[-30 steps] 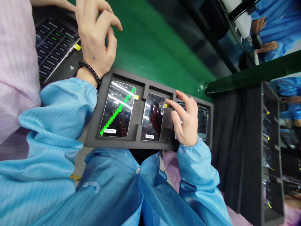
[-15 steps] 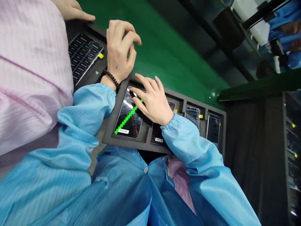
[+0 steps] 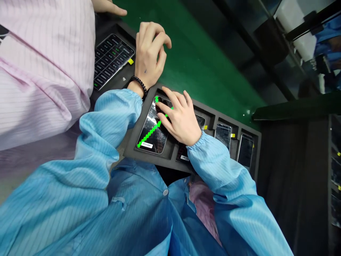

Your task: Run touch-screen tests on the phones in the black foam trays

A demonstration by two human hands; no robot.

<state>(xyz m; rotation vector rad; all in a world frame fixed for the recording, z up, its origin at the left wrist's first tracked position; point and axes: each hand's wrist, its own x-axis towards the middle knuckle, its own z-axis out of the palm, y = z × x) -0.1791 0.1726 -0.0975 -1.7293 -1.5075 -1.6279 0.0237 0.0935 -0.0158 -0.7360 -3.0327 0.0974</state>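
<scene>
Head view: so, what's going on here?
The person's right hand is over the leftmost phone in the black tray at their lap, a fingertip at or just above the upper left of its screen, by a green mark. A green line crosses that screen diagonally. The left hand, loosely curled, holds nothing visible.

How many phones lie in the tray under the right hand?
4, left to right: the first phone partly under the right hand, the second phone mostly hidden by it, the third phone beside the sleeve, the fourth phone at the far right.
</scene>
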